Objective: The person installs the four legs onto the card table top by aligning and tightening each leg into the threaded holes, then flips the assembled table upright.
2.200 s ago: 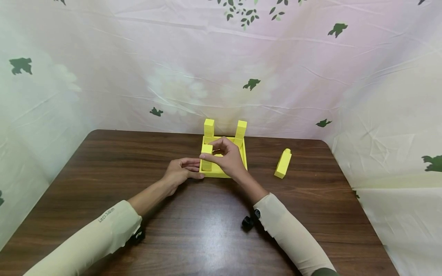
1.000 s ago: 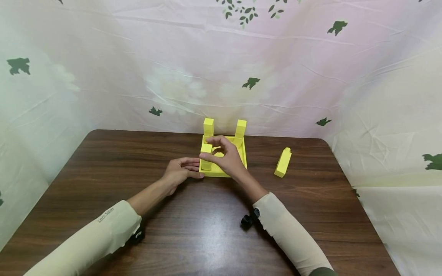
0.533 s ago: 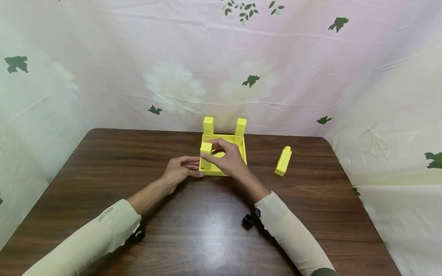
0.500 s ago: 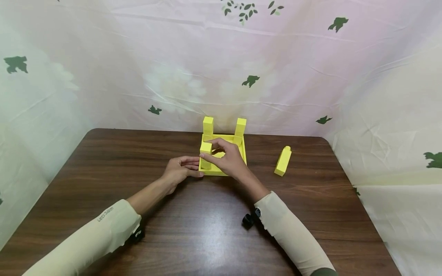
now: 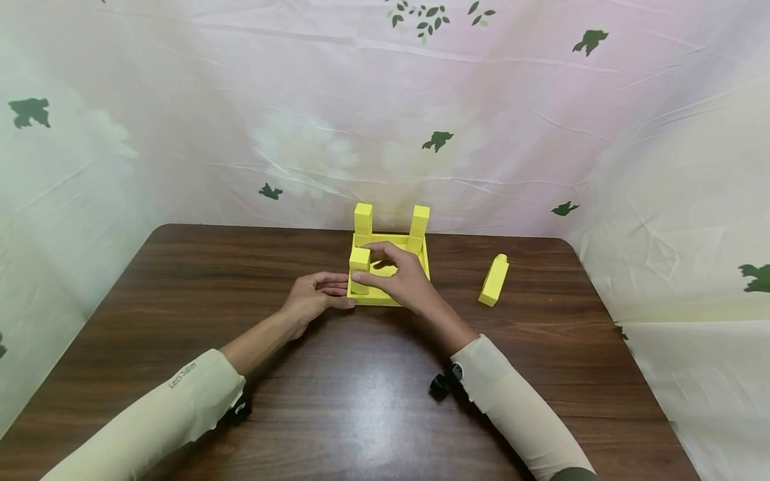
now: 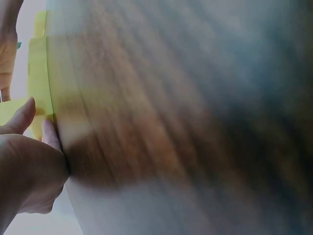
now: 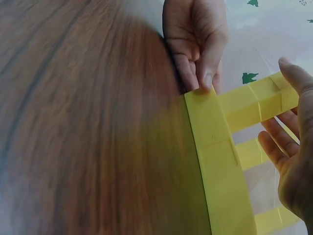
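A small yellow toy tabletop [image 5: 377, 300], square with a raised rim, lies upturned near the table's back edge. Its near-left corner carries an upright square leg [image 5: 359, 259]. My right hand [image 5: 402, 274] holds this leg, thumb on the near side and fingers behind. In the right wrist view that thumb reaches the leg's free end. My left hand [image 5: 307, 300] grips the tabletop's near-left corner, thumb at the front and fingers along the left side. Two more legs stand at the far corners, the left leg [image 5: 363, 220] and the right leg [image 5: 420, 224].
Off to the right, a loose yellow leg [image 5: 494, 280] with a round peg end lies on the dark wooden table [image 5: 301, 401]. A printed fabric backdrop [image 5: 337, 133] rises behind the table and on both sides.
The right thumb has slid slightly right across the near-left leg, and the right forearm has shifted a little right. The left hand, tabletop and loose leg look unmoved.
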{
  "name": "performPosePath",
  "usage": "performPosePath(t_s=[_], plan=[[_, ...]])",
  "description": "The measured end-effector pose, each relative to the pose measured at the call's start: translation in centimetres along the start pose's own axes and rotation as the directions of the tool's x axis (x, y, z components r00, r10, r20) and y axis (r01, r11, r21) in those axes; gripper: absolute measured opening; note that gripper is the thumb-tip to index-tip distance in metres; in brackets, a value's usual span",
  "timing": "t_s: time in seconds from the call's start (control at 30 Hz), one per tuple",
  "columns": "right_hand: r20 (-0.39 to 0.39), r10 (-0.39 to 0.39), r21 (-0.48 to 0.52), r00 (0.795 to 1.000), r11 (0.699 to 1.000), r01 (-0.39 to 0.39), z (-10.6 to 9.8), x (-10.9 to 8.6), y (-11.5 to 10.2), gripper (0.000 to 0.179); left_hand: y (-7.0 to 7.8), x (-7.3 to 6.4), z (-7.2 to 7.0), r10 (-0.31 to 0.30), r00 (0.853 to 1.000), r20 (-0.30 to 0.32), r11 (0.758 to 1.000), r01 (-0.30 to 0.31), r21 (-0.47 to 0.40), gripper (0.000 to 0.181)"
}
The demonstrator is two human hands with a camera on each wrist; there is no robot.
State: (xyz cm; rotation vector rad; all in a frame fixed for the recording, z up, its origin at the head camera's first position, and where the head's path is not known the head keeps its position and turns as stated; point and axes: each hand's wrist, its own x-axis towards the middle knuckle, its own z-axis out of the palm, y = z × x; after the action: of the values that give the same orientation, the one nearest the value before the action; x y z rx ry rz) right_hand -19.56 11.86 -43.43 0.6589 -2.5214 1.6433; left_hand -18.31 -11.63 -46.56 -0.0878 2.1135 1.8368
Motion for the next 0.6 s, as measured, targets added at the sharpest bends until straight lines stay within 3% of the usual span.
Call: performPosePath(t_s=[0.3, 0.6], plan=[[0.050, 0.002, -0.092, 0.999, 0.996, 0.003, -2.3, -1.5, 0.3, 0.050, 0.3, -0.3, -0.3, -0.007, 1.000, 0.016, 1.000, 0.007, 0.023, 0.063], [0.061, 0.091, -0.202, 0.994, 0.976, -0.077, -5.6, -3.3, 0.8, 0.068, 0.5, -1.2, -0.8, -0.002, 1.000, 0.012, 1.000, 0.002, -0.027, 0.058]])
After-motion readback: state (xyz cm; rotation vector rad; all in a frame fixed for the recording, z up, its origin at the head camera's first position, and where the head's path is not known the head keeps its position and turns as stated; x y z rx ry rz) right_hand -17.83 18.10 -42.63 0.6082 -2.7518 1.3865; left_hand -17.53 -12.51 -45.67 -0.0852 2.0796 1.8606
